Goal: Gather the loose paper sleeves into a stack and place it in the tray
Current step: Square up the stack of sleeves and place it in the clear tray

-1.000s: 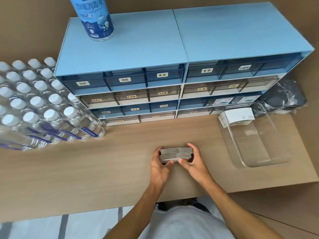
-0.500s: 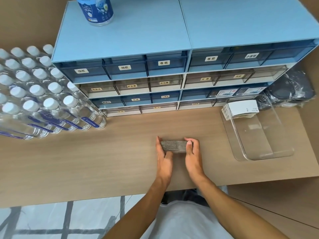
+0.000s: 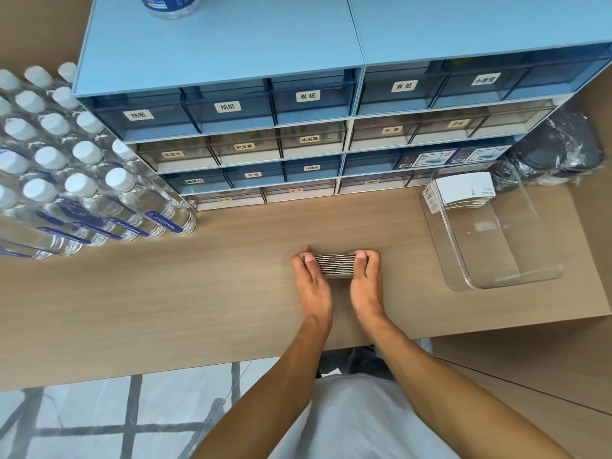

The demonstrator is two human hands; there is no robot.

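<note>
here, both hands' fingers [image 3: 309, 260] pinching sleeve stack [image 3: 334, 266] ends, stack's faces hidden, edges only

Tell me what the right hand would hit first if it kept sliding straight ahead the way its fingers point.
The right hand points away from the person across the table, with bare wood ahead. It would probably first meet the bottom drawers of the blue drawer cabinet, though exact depth is unclear. The clear tray lies off to its right.

Between both hands: paper sleeves [image 3: 334, 266] — matt, ridged edges. Under them, table [image 3: 198, 293] — matt wood-grain. Right of the hands, tray [image 3: 503, 279], clear glossy plastic.
</note>
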